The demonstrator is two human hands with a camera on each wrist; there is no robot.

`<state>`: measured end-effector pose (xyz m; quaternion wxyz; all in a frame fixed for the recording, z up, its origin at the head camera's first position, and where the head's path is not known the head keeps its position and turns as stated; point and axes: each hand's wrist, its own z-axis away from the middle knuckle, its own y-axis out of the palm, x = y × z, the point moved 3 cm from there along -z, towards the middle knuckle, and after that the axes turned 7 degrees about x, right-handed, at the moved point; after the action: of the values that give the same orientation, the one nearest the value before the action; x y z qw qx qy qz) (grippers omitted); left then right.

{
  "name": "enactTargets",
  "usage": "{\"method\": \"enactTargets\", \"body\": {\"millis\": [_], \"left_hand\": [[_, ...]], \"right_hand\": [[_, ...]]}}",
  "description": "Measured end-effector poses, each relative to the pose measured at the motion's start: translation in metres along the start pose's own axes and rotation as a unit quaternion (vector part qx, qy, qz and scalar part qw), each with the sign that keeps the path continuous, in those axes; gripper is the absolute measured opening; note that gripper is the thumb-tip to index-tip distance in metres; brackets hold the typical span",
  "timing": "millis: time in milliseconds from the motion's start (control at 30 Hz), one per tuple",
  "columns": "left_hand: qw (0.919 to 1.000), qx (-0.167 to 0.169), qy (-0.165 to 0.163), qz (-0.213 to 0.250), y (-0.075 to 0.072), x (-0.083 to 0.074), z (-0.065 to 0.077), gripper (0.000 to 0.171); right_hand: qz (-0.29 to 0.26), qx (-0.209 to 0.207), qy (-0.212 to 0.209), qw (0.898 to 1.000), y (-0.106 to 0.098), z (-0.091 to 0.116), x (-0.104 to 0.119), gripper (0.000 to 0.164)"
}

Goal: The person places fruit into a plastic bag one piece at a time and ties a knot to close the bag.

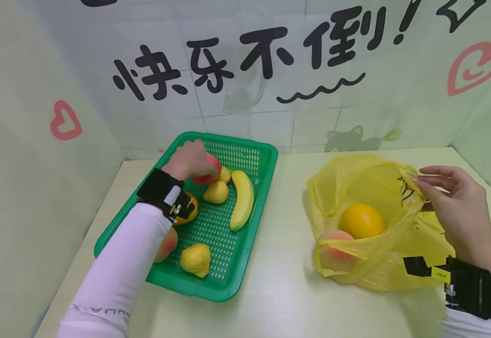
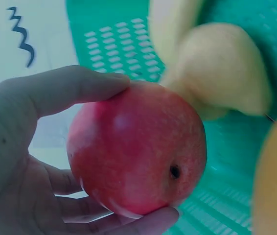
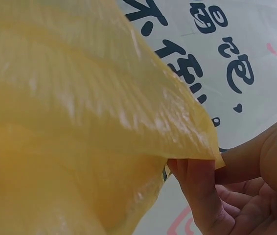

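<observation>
My left hand (image 1: 191,160) grips a red apple (image 2: 136,147) over the far left part of the green basket (image 1: 245,263). In the left wrist view, thumb and fingers wrap the apple's sides, and a dark dimple shows on its skin. At the right, my right hand (image 1: 461,202) pinches the rim of a yellow plastic bag (image 1: 397,267) between thumb and fingers, holding its mouth wide. Inside the bag lie an orange (image 1: 362,220) and a peach (image 1: 337,251). The right wrist view shows the pinched bag edge (image 3: 197,142) close up.
The basket also holds a banana (image 1: 242,201), several yellow pears (image 1: 196,260), a peach (image 1: 167,245) and an orange fruit (image 1: 188,211) partly hidden by the left wrist. A pale table (image 1: 283,291) lies between basket and bag. A printed curtain (image 1: 245,112) hangs behind.
</observation>
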<state>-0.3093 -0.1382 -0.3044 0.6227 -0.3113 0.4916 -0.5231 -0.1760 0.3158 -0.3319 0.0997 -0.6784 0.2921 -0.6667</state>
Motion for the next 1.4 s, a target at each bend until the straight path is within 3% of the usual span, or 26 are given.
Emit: {"method": "enactTargets", "body": {"millis": [133, 400, 600, 733, 1133, 1400], "left_hand": [[0.9996, -0.011, 0.024, 0.008, -0.006, -0.016, 0.003, 0.060], [0.9920, -0.007, 0.099, 0.078, -0.023, -0.058, 0.015, 0.076], [0.9722, 0.019, 0.192, 0.132, -0.023, -0.095, 0.027, 0.069], [0.9649, 0.025, 0.232, 0.120, -0.019, -0.121, 0.036, 0.064], [0.9543, 0.037, 0.287, 0.073, 0.013, -0.187, 0.044, 0.061], [0.9387, 0.052, 0.332, 0.078, 0.028, -0.215, 0.050, 0.056]], "right_hand": [[-0.014, 0.000, -0.004, 1.000, -0.001, 0.001, -0.001, 0.021], [-0.023, -0.005, -0.011, 1.000, -0.002, 0.000, 0.000, 0.023], [-0.030, -0.008, -0.007, 1.000, -0.002, 0.000, -0.001, 0.023], [-0.035, -0.008, -0.009, 0.999, -0.002, 0.000, 0.000, 0.024], [-0.040, -0.015, -0.007, 0.999, -0.003, 0.001, 0.000, 0.022], [-0.053, -0.016, -0.014, 0.998, -0.003, 0.000, 0.002, 0.025]]}}
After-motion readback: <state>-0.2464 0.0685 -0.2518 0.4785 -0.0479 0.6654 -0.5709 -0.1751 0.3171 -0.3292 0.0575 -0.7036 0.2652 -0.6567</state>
